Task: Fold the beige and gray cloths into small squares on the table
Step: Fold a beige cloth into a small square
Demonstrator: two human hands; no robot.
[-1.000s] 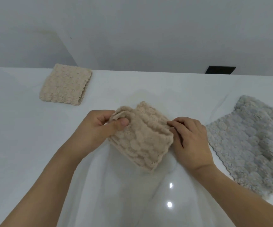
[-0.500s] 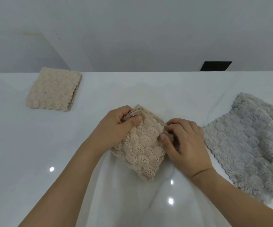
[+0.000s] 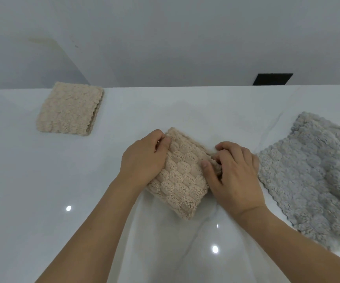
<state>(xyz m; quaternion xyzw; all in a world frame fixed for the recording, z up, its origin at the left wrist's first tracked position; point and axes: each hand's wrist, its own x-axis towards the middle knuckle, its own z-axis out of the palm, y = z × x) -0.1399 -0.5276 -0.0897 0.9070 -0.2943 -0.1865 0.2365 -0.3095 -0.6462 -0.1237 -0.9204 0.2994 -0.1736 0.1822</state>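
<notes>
A small folded beige cloth (image 3: 180, 176) lies at the middle of the glossy white worktop (image 3: 42, 201), turned diamond-wise so that 1 corner points toward the person and another toward the far edge. The left hand (image 3: 144, 158) covers the cloth's left corner, its grip closed on the fabric — the thumb lies on top near the far corner and the fingers curl around the edge, though how far they reach under the cloth cannot be told. The right hand (image 3: 234, 172) sits at the cloth's right corner, its grip also pinched on the fabric: the thumb presses on the top layer and the bent fingers bunch the edge behind it. Left of this cloth and farther back, well apart from it, a second beige cloth (image 3: 69, 109) rests already folded into a neat square, its stacked scalloped edges showing along the right side. Right of the held cloth, just beside the right hand, a gray cloth (image 3: 312, 176) lies spread and rumpled, not folded into a square, with its far right part running out of view. Beyond the worktop, above and right of the held cloth, a dark rectangle (image 3: 273, 79) is set low against the pale wall (image 3: 185, 37).
</notes>
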